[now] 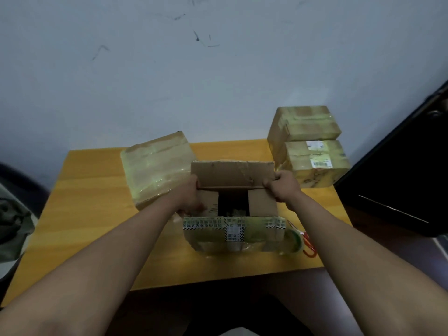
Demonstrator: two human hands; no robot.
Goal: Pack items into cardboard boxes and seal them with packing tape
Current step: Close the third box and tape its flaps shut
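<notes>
An open cardboard box (263, 207) stands in the middle of the yellow table (92, 190). Its two side flaps lie folded inward with a dark gap between them, where something pale shows inside. The far flap (232, 174) stands upright. My left hand (188, 196) grips that flap's left end, and my right hand (283, 186) grips its right end. The near flap (232, 230), covered in old tape and labels, hangs down toward me. A roll of clear packing tape (292, 241) lies just right of the box.
A large taped box (155, 166) stands left of the open one. Two taped boxes (308, 132) are stacked at the table's far right. Red-handled scissors (309, 242) lie by the tape roll. A dark cabinet (400, 170) is on the right, a wall behind.
</notes>
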